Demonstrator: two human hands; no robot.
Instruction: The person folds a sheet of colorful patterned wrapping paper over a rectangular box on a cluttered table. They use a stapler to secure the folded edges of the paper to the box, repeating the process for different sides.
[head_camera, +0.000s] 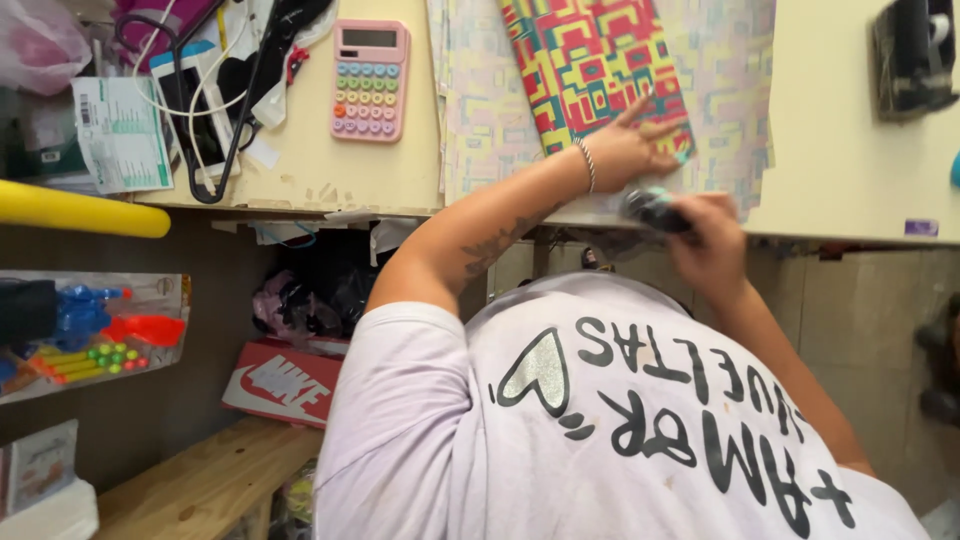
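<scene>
My left hand (628, 150), with a bracelet at the wrist, lies flat with fingers spread on a brightly patterned sheet of wrapping paper (585, 60). That sheet rests on a paler patterned sheet (480, 110) on the cream counter (840, 150). My right hand (712, 250) is at the counter's near edge, just below the left hand, closed around a small dark object (655, 208) that is blurred; I cannot tell what it is. My white printed shirt (600, 420) fills the lower part of the view.
A pink calculator (370, 78) lies left of the paper, beside cables and printed slips (120, 130). A black device (912, 55) sits at the counter's far right. Below are a yellow tube (80, 210), a packaged toy (90, 335), a red shoe box (283, 382) and a wooden shelf (210, 480).
</scene>
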